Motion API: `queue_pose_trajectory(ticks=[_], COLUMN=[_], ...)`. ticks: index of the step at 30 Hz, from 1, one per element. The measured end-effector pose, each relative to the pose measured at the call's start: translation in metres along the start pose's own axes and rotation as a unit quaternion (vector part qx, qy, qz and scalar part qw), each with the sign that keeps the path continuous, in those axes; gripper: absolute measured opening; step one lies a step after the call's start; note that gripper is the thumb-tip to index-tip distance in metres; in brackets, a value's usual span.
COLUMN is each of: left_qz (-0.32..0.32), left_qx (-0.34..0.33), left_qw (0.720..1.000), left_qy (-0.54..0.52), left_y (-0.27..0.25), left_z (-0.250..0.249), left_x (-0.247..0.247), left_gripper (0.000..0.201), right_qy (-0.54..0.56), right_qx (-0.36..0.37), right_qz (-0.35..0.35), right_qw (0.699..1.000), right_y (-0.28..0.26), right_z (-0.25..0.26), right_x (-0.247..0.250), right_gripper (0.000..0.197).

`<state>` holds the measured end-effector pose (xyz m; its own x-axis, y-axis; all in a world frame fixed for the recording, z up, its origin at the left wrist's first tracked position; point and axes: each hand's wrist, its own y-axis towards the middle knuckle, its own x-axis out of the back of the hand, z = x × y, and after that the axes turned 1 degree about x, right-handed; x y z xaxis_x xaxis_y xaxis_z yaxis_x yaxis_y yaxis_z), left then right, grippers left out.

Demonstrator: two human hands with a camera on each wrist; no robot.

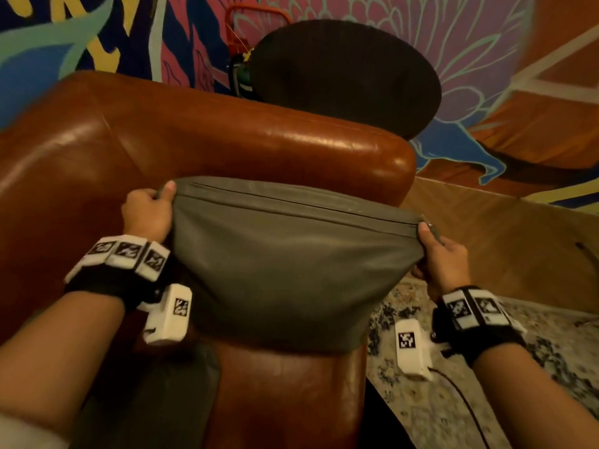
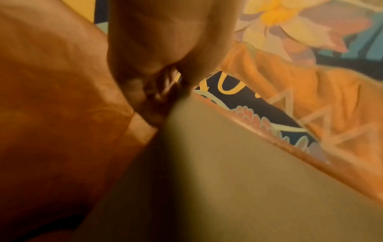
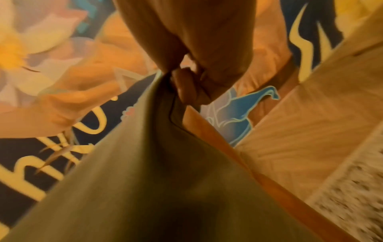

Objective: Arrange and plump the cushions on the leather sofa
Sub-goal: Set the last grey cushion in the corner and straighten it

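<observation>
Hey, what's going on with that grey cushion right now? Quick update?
Left hand and right hand each grip a top corner. Grey cushion held up against the sofa. Nothing in the way.

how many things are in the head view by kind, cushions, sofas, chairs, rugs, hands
cushions: 2, the grey cushion held by its top corners, and a second grey cushion on the seat
sofas: 1, the sofa
chairs: 1, the black chair
rugs: 1, the rug
hands: 2, left hand, right hand
total: 7
</observation>
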<state>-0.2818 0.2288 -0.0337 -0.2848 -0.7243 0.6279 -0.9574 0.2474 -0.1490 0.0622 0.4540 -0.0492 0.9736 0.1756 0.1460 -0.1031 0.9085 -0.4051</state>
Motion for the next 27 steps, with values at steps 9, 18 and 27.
queue_pose_trajectory(ticks=[9,18,27], left_qz=[-0.034,-0.044,0.049], left_qx=[0.01,-0.002,-0.496], left_qw=[0.996,0.998,0.837], left_qy=[-0.085,-0.04,0.226], left_y=[-0.076,-0.03,-0.127], left_z=[0.02,0.02,0.072], left_x=[-0.025,-0.021,-0.08], left_gripper=[0.039,0.047,0.066], right_qy=[-0.001,-0.018,-0.413], right_qx=[-0.015,-0.01,0.468], right_qz=[0.042,-0.035,0.162], right_qw=[0.999,0.999,0.764], right_y=[-0.049,-0.032,-0.13], right_z=[-0.032,-0.04,-0.062], right_x=[-0.001,-0.022,-0.134], right_gripper=[0.047,0.049,0.062])
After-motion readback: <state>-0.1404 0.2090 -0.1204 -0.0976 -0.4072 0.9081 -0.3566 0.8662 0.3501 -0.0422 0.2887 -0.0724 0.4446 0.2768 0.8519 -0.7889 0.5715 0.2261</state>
